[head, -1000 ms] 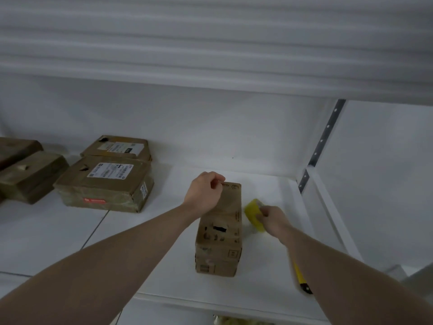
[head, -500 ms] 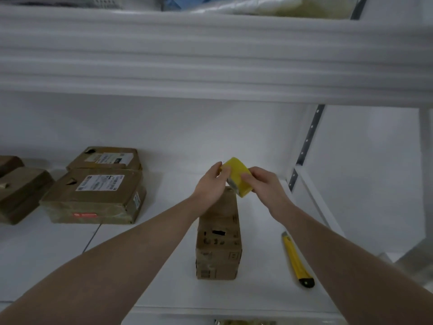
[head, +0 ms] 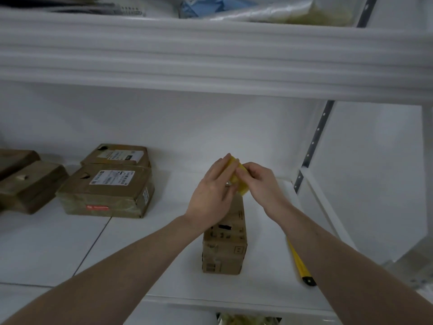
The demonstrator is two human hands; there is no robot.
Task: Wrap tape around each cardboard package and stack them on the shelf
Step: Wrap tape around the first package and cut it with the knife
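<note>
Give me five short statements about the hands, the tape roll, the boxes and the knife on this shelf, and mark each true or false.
1. Both hands hold the yellow tape roll above the small cardboard box. True: the left hand and right hand both grip it.
2. The yellow utility knife lies left of that box. False: it lies to its right, partly behind the right forearm.
3. The small box rests on the shelf. True.
4. The labelled packages sit to the right of the hands. False: they sit to the left.
5. The right hand holds the knife. False: it grips the tape roll.
</note>
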